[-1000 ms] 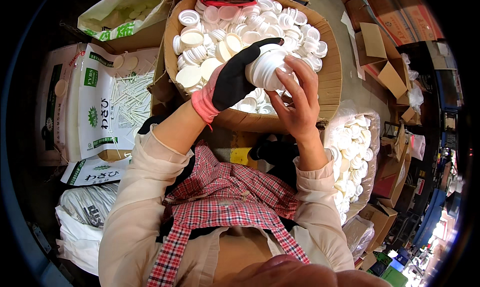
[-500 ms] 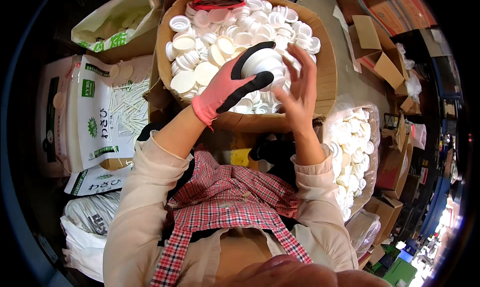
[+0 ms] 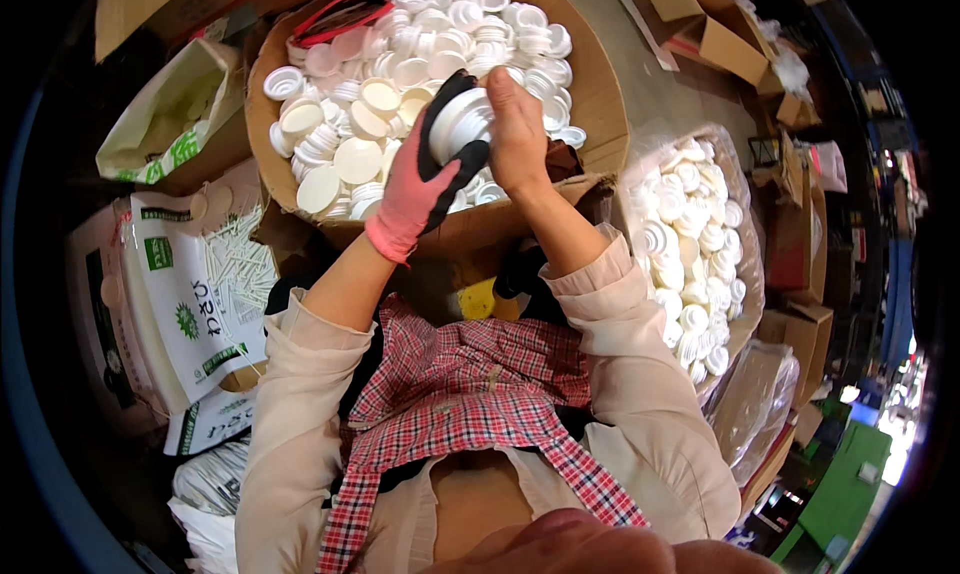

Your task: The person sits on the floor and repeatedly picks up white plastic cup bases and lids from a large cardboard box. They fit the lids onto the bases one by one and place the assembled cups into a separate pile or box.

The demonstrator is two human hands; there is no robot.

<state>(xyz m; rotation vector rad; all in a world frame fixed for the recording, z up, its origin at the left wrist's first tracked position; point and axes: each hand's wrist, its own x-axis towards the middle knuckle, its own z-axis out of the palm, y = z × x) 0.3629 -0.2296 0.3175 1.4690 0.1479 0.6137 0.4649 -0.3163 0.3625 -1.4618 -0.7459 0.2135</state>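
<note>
At the upper centre of the frame, pinched between the thumb and curved fingers of the pink-and-black-gloved left hand: a glossy white, round, ribbed plastic piece, stepped in rings. Single or several nested together, impossible to tell. Close at its right side, the bare right hand, thumb raised, other fingers turned away from the lens; cannot tell whether pressed on the ribbed piece or merely beside it.

Beneath both hands, a large open brown cardboard box with bowed walls, heaped with white ringed plastic lids and flat cream-coloured discs. At the upper left of the heap, a red pouch-like item with a dark middle; beside the right wrist, a dark brown object, kind unclear. At the right of the frame, a carton lined with clear plastic, full of similar white pieces.

Main risk: a slip of the smooth ribbed piece through a loosened or off-centre left pinch, with a drop into the heap and easy loss among near-identical lids. With nested parts, possible separation or tilting under an uneven push from the right. Possible nip to the bare fingers from a hard plastic rim. Lower down, a chance of the loose cream right sleeve snagging on the near edge of the cardboard box, from a low forearm.
</note>
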